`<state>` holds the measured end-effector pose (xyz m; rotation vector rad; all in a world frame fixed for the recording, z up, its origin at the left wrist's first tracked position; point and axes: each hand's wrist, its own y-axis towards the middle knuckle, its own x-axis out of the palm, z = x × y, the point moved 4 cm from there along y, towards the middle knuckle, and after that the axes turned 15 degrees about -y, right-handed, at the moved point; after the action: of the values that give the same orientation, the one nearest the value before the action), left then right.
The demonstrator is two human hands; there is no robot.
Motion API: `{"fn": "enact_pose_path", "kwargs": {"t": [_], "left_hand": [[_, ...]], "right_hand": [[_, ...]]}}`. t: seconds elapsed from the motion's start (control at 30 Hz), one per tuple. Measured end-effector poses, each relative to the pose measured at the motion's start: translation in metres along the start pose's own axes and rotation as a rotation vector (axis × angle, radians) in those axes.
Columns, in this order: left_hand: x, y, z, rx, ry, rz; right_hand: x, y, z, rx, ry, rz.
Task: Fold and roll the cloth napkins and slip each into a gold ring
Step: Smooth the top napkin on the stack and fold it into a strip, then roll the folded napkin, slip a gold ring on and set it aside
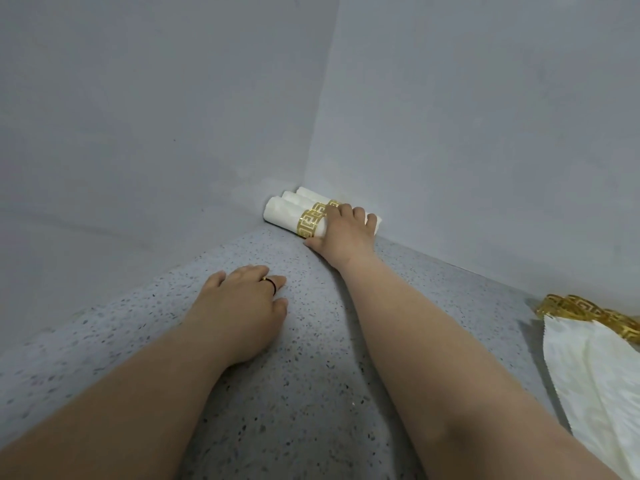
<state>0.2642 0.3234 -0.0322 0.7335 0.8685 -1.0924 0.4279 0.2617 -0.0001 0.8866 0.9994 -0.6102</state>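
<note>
Parking ringed roll number three [294, 216] in the corner with our right hand [341, 230] curled over it, left hand [242, 299] resting flat on the counter [311, 393], we've still got flat napkins [595, 372] and spare gold rings [585, 311] waiting.

The desk [311, 393] has a grey top with small dark and light speckles all over it. It meets two plain grey walls at its far edges. The left wall [156, 98] and the right wall [485, 116] join in a vertical corner line above the far corner of the desk. A few faint marks show on the left wall.
</note>
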Motion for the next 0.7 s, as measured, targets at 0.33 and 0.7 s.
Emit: {"fn": "enact_pose_path", "kwargs": {"t": [0.33,0.7], "left_hand": [[0.000,0.000,0.001,-0.023,-0.001,-0.040],[-0.007,0.000,-0.006,0.028,-0.024,0.047]], "right_hand": [[-0.015,-0.024,0.008,-0.052,-0.039,0.027],[-0.038,-0.057,0.005,-0.117,0.119,0.020]]}}
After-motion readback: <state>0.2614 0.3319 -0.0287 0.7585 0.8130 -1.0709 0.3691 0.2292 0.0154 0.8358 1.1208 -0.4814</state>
